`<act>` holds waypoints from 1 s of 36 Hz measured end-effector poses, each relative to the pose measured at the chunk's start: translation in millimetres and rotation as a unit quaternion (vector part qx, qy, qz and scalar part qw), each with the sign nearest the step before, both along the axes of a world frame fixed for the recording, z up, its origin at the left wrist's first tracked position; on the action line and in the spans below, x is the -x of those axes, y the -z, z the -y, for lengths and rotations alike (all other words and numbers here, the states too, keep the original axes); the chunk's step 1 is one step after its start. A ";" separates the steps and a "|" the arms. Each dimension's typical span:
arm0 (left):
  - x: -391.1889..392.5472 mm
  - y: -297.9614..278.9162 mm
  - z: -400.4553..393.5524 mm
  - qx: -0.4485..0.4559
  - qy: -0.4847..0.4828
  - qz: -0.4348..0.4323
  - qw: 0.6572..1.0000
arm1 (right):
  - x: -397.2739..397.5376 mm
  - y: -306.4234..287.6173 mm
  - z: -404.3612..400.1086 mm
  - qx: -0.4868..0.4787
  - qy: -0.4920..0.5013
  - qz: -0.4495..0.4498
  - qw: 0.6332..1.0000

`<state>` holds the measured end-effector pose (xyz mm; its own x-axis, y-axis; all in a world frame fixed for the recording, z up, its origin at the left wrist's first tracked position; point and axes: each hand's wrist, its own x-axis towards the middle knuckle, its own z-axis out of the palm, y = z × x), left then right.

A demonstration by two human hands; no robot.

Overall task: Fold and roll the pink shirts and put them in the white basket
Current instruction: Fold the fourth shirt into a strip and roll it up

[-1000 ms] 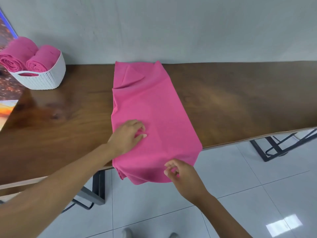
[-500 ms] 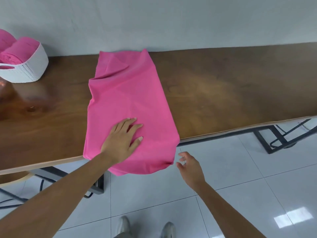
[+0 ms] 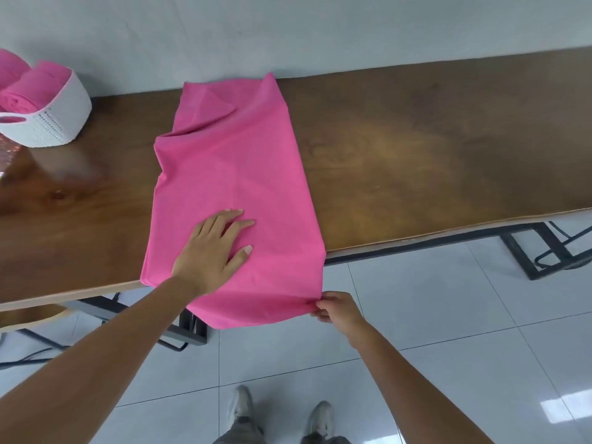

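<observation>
Head view, person standing at the near edge of the surface (image 3: pixel 416 149). Left hand (image 3: pixel 213 248) lies flat on the pink shirt (image 3: pixel 234 161), fingers straight and spread, palm pressing the cloth down close to the surface's near edge. Right hand (image 3: pixel 336 310) is off the surface, just below and right of the shirt's near right corner; thumb and fingers pinch that corner where the cloth hangs over the edge.

Shirt is folded into a long strip running from the near edge to the far edge by the wall (image 3: pixel 288 30). Near end droops past the edge. Far end shows a folded-over flap on its left side, with a crease below it.

White basket (image 3: pixel 54 123) sits well left of the shirt, toward the far edge, partly cut by the frame. Two rolled pink shirts (image 3: pixel 28 91) lie inside it, side by side.

Below the shirt: grey tiled floor (image 3: pixel 432 315), dark metal legs (image 3: pixel 528 251) under the surface, the person's two shoes (image 3: pixel 240 408).
</observation>
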<state>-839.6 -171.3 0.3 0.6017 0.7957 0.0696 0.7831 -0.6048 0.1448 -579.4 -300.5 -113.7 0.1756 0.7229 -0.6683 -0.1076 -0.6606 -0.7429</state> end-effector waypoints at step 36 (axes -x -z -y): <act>-7.5 -2.9 4.7 0.009 -0.017 0.004 1.000 | 19.6 63.4 58.0 -0.100 0.252 -0.528 0.805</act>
<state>-832.1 -176.1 3.2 0.5731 0.8173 0.0601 0.8022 -0.5745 0.1624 -599.0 -358.5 -177.2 -0.1090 0.8487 -0.5175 -0.9655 -0.2141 -0.1479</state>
